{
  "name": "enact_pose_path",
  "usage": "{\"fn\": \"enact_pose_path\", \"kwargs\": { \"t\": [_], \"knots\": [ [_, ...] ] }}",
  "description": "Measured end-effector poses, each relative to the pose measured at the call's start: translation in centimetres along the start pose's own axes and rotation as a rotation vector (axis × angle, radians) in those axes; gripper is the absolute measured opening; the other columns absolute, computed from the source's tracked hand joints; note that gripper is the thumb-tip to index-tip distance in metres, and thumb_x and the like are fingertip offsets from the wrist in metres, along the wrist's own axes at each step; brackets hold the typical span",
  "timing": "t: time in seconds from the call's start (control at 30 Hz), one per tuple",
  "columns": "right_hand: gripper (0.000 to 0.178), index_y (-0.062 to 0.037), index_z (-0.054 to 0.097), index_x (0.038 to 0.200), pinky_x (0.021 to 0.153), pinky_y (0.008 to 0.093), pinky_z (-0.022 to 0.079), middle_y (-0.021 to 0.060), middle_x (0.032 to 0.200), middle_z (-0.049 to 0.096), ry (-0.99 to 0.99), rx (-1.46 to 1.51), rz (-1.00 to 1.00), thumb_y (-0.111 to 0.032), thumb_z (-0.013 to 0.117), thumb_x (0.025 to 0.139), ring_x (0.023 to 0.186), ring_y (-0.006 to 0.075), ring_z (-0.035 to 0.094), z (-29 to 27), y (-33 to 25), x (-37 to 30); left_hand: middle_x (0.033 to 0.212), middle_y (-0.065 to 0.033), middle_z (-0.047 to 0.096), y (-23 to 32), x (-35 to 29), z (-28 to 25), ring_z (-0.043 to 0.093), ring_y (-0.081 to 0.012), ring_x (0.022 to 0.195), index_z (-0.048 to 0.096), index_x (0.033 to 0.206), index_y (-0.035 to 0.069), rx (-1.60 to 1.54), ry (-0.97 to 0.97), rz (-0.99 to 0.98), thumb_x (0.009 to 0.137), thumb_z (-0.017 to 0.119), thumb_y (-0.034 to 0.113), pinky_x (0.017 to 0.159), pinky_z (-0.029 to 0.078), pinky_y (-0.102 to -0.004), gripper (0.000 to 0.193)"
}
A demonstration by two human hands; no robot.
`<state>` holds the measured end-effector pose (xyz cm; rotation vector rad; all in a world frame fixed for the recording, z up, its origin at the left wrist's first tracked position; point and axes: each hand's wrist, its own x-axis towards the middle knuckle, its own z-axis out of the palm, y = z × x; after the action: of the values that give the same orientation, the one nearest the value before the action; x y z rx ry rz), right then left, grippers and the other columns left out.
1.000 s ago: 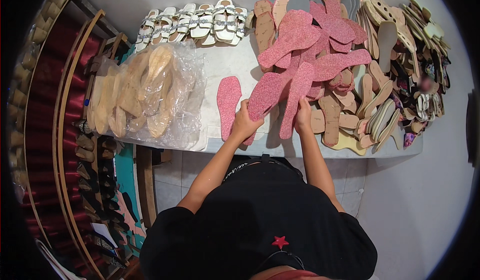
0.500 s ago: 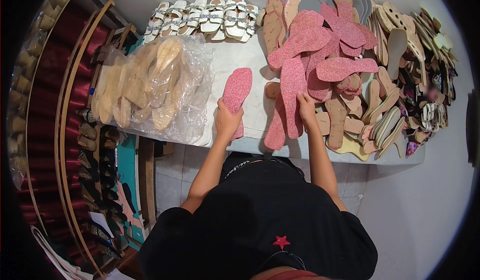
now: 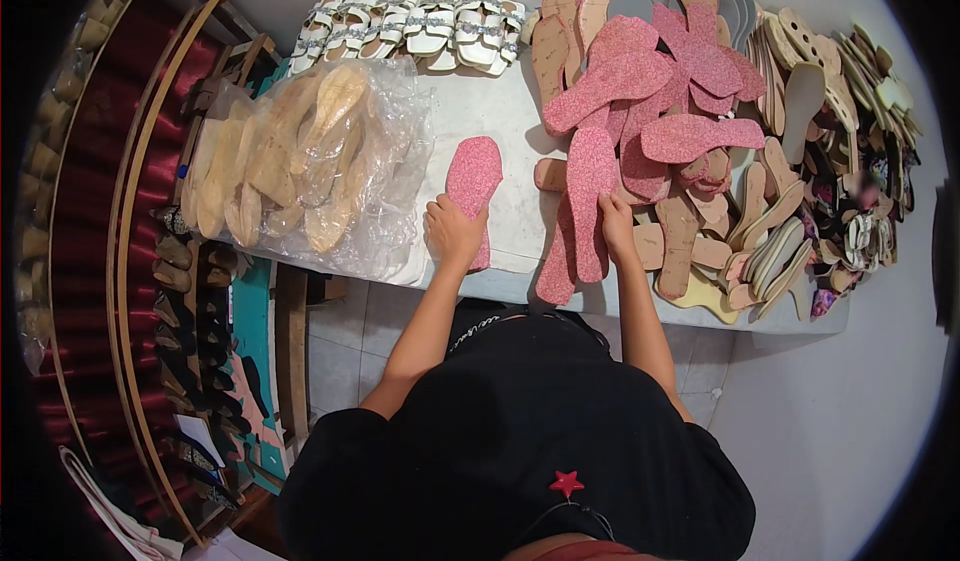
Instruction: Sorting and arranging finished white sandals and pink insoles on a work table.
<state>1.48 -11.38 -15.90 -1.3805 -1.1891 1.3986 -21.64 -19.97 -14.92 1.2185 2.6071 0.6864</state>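
My left hand (image 3: 455,231) is closed round the middle of a pink speckled shoe insole (image 3: 474,173), its wide end pointing away from me over the white table. To the right, my right hand (image 3: 618,227) pinches the edge of another pink insole (image 3: 592,176), which hangs lengthwise toward the table's front edge. Beneath that one, a further pink insole (image 3: 556,266) sticks out past the edge. Behind my right hand lies a loose heap of pink insoles (image 3: 610,91), several overlapping at different angles.
A clear plastic bag (image 3: 310,161) of tan shoe-shaped pieces lies on the left. White sandals (image 3: 430,29) line the back. Tan insoles (image 3: 677,246) and stacked soles (image 3: 800,101) crowd the right of the white table (image 3: 480,106). A shoe rack (image 3: 190,301) stands at far left.
My left hand has shifted slightly left with its insole, which now looks turned a little more upright. My right hand keeps its hold; the view has moved slightly.
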Motion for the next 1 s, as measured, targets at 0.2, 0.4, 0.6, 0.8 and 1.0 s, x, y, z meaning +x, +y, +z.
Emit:
{"fn": "enact_pose_path", "kwargs": {
  "t": [0.2,0.4,0.6,0.8,1.0],
  "knots": [
    [0.022,0.0001,0.050,0.071,0.061,0.0235,0.034,-0.0010,0.067,0.046,0.010,-0.018,0.010,-0.018,0.046,0.083,0.066,0.0073,0.038,-0.2,0.9,0.0,0.092,-0.0183,0.044,0.4,-0.1,0.1,0.045,-0.0318,0.090,0.042,0.093,-0.003,0.048,-0.011,0.016,0.061,0.067,0.036,0.079,0.037,-0.0388,0.056],
    [0.022,-0.0008,0.048,0.069,0.059,0.0236,0.033,-0.0015,0.065,0.044,0.025,0.010,0.004,-0.018,0.046,0.083,0.064,0.0071,0.037,-0.2,0.8,-0.3,0.093,-0.0186,0.044,0.4,-0.4,0.3,0.047,-0.0320,0.089,0.040,0.096,-0.004,0.040,-0.035,0.027,0.062,0.067,0.036,0.079,0.038,-0.0376,0.059],
    [0.023,-0.0004,0.047,0.068,0.059,0.0235,0.033,-0.0015,0.065,0.044,0.056,0.013,-0.002,-0.018,0.046,0.083,0.064,0.0073,0.037,0.4,-0.2,-0.9,0.094,-0.0193,0.042,-0.3,-0.2,1.2,0.044,-0.0323,0.091,0.039,0.097,-0.005,0.002,-0.018,0.048,0.063,0.067,0.033,0.080,0.037,-0.0374,0.058],
    [0.023,-0.0002,0.046,0.067,0.059,0.0232,0.033,-0.0013,0.064,0.043,0.001,-0.024,0.004,-0.018,0.047,0.082,0.064,0.0072,0.036,0.4,0.5,-0.2,0.093,-0.0197,0.042,-0.1,-0.3,1.3,0.043,-0.0325,0.091,0.039,0.093,-0.005,-0.014,0.009,0.048,0.062,0.067,0.032,0.081,0.037,-0.0376,0.056],
    [0.018,-0.0009,0.054,0.080,0.064,0.0219,0.036,-0.0015,0.075,0.051,-0.061,-0.081,-0.021,-0.015,0.045,0.083,0.069,0.0067,0.043,0.4,0.8,0.2,0.095,-0.0200,0.042,0.6,-0.5,0.6,0.043,-0.0329,0.093,0.039,0.096,-0.006,0.003,-0.042,-0.002,0.064,0.065,0.034,0.079,0.039,-0.0380,0.057]
  ]
}}
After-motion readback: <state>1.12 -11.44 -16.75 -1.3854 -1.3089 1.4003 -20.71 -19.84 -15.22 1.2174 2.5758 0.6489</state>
